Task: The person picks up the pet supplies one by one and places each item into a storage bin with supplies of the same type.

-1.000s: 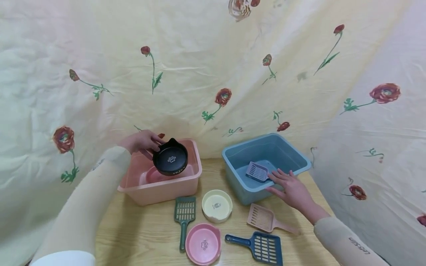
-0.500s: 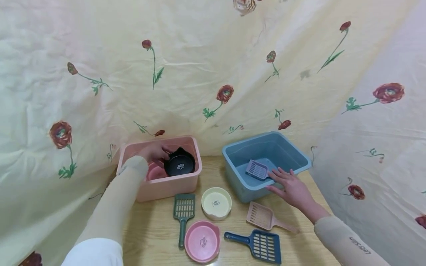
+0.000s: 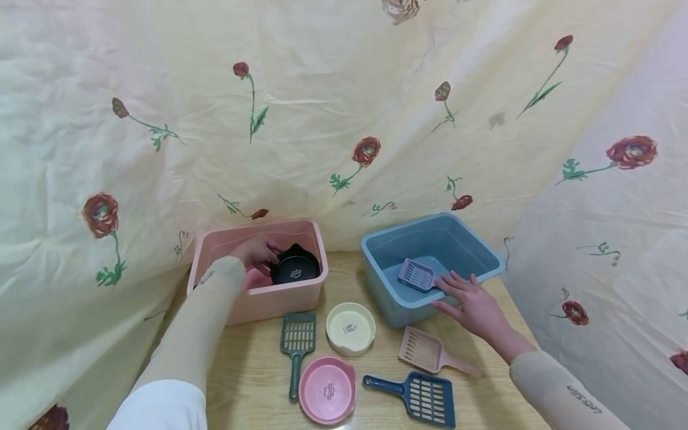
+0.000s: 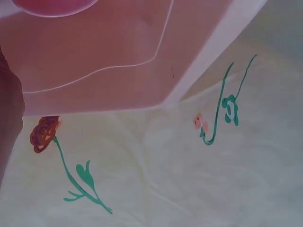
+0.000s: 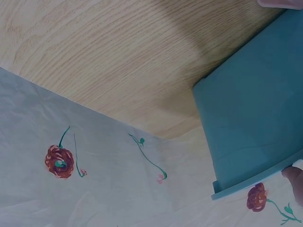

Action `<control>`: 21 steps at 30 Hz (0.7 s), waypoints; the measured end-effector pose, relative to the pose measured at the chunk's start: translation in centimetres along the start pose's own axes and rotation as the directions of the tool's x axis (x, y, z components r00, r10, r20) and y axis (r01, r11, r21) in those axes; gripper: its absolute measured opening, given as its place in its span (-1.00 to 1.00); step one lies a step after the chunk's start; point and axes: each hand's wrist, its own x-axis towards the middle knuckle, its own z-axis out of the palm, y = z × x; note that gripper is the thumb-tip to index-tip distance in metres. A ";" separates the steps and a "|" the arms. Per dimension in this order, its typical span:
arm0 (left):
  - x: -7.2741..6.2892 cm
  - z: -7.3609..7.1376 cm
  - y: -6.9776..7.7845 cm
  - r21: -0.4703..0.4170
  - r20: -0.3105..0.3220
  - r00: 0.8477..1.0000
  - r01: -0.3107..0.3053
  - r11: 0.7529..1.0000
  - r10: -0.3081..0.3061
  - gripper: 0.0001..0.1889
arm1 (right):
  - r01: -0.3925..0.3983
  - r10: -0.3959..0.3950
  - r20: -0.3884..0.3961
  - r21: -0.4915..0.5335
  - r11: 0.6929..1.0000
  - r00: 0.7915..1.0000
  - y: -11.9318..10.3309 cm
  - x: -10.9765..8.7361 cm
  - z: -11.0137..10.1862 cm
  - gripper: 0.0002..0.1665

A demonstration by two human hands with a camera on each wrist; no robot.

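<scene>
My left hand [image 3: 259, 251] reaches into the pink bin [image 3: 279, 307] and holds a black cat bowl [image 3: 295, 269] by its left rim. The bowl has ear-shaped points and a paw print, and it sits low in the bin's right part. Beside it lies a pink bowl [image 4: 57, 7], partly covered by the hand in the head view. On the right, my right hand [image 3: 475, 307] rests with spread fingers over the near rim of the blue bin [image 3: 389, 292]. Inside that bin lies a small purple litter scoop [image 3: 416, 275], close to the fingertips.
On the wooden table [image 3: 252, 382] in front of the bins lie a green scoop [image 3: 295, 358], a cream bowl [image 3: 350, 328], a pink bowl with a paw print [image 3: 328, 391], a light pink scoop [image 3: 424, 351] and a dark blue scoop [image 3: 427, 399]. A flowered cloth [image 3: 301, 119] hangs behind.
The left hand has lowered the black bowl from above the pink bin's rim down into its right part. The right hand has stayed on the blue bin's rim.
</scene>
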 end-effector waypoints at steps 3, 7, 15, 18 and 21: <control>0.0 0.2 0.0 0.004 -0.002 1.000 -0.009 1.000 0.009 -0.52 | 0.002 -0.002 -0.003 -0.002 1.000 1.000 0.0 -0.1 0.0 -0.23; 0.1 0.2 -0.4 0.008 0.013 1.000 -0.021 1.000 0.021 -0.51 | 0.020 -0.020 -0.019 -0.015 1.000 1.000 0.0 -0.1 0.0 -0.24; 0.1 -0.4 -0.1 -0.093 0.082 0.996 -0.028 0.995 0.036 -0.46 | 0.036 -0.037 -0.029 -0.020 0.999 0.999 -0.2 -0.1 0.0 -0.25; 0.2 -0.8 0.2 -0.102 0.102 0.994 -0.034 0.994 0.044 -0.43 | 0.041 -0.042 -0.040 -0.019 0.999 0.998 -0.2 -0.1 -0.1 -0.25; -0.2 -1.4 0.8 -0.106 0.126 0.990 -0.044 0.993 0.057 -0.41 | 0.045 -0.045 -0.047 -0.016 0.999 0.998 -0.1 -0.1 -0.1 -0.25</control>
